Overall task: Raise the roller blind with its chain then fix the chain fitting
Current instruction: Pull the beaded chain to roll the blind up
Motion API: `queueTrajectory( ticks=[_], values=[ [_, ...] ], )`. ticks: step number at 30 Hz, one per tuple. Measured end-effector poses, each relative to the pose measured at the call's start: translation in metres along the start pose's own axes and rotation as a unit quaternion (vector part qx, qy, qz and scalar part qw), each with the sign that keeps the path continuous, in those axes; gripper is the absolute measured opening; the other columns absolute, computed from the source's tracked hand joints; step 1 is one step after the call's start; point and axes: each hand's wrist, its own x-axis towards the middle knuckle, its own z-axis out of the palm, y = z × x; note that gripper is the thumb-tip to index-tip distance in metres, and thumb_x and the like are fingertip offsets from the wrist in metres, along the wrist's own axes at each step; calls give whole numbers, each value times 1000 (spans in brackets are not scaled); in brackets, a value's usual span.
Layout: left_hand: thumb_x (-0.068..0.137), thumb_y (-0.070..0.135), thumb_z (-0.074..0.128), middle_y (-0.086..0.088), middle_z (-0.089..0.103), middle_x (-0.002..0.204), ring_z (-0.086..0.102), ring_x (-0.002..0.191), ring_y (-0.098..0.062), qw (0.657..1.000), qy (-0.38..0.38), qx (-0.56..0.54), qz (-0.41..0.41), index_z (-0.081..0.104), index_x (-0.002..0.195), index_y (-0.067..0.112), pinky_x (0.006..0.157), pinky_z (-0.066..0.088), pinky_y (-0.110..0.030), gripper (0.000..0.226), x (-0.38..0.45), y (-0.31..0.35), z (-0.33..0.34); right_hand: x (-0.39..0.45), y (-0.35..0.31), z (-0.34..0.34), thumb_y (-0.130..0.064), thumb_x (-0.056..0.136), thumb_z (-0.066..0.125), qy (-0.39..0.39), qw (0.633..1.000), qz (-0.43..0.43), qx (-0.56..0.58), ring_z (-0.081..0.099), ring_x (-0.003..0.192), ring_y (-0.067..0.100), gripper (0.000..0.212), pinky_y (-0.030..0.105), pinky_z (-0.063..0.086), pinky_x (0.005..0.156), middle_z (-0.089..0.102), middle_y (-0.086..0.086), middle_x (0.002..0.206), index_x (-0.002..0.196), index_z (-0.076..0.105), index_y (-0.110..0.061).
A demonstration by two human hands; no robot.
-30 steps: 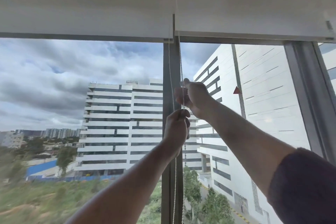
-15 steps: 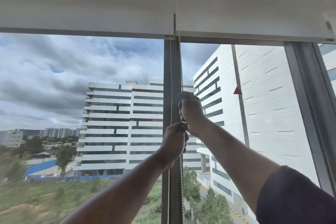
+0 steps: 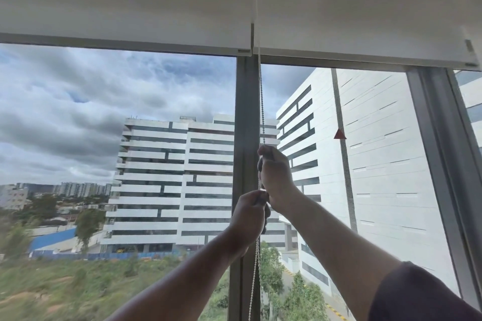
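A white roller blind (image 3: 125,8) covers the top of the left window pane, its bottom bar about a quarter of the way down the view. A thin bead chain (image 3: 261,101) hangs from above, along the dark mullion (image 3: 243,112). My right hand (image 3: 276,174) is closed around the chain at mid-height. My left hand (image 3: 249,214) grips the chain just below it, the two hands almost touching. The chain goes on down past my left wrist. A second white blind (image 3: 365,8) covers the top of the right pane.
Beyond the glass are white office buildings, cloudy sky and green ground. A grey window frame post (image 3: 443,164) stands at the right. A small red triangle sticker (image 3: 339,134) is on the right pane.
My right hand has come down the chain from higher up to just above my left hand. The left blind's bottom bar has risen slightly.
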Motion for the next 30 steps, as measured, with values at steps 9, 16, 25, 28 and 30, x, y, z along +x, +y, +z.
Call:
queueTrajectory(
  ticks=[9, 16, 25, 28, 30],
  values=[
    [106, 14, 36, 7, 47, 54, 36, 43, -10, 1000, -2, -15, 1, 56, 55, 27, 47, 28, -26, 56, -4, -1, 0, -3, -1, 0, -10, 100, 39, 4, 1000, 2, 6, 33, 43, 9, 34, 26, 27, 47, 46, -8, 60, 83, 62, -28],
    [106, 12, 36, 4, 47, 56, 37, 44, -12, 1000, 5, -16, -10, 57, 54, 27, 46, 29, -26, 58, -11, -6, -1, -14, 4, 2, -10, 100, 37, 0, 1000, 10, 8, 31, 42, 7, 35, 23, 26, 42, 44, -11, 55, 88, 64, -28],
    [106, 11, 36, 3, 47, 56, 37, 45, -13, 1000, 13, -11, -12, 56, 59, 23, 47, 29, -27, 52, -16, -6, -4, -22, -1, 3, -7, 103, 35, -2, 1000, 7, 0, 32, 47, 10, 34, 26, 25, 46, 44, -6, 59, 90, 61, -23],
    [107, 12, 38, -1, 47, 58, 37, 45, -14, 1000, 16, -8, -14, 55, 65, 17, 49, 28, -28, 45, -19, -8, -3, -27, 1, 2, -6, 104, 35, -4, 1000, 11, 10, 29, 47, 10, 32, 27, 23, 47, 43, -5, 60, 91, 61, -22],
    [107, 13, 39, -2, 47, 58, 38, 44, -15, 1000, 21, -7, -14, 54, 66, 15, 49, 28, -28, 43, -20, -8, -3, -29, 1, 2, -6, 103, 36, -5, 1000, 14, 16, 28, 48, 11, 33, 28, 23, 47, 42, -4, 60, 88, 60, -22]
  ],
)
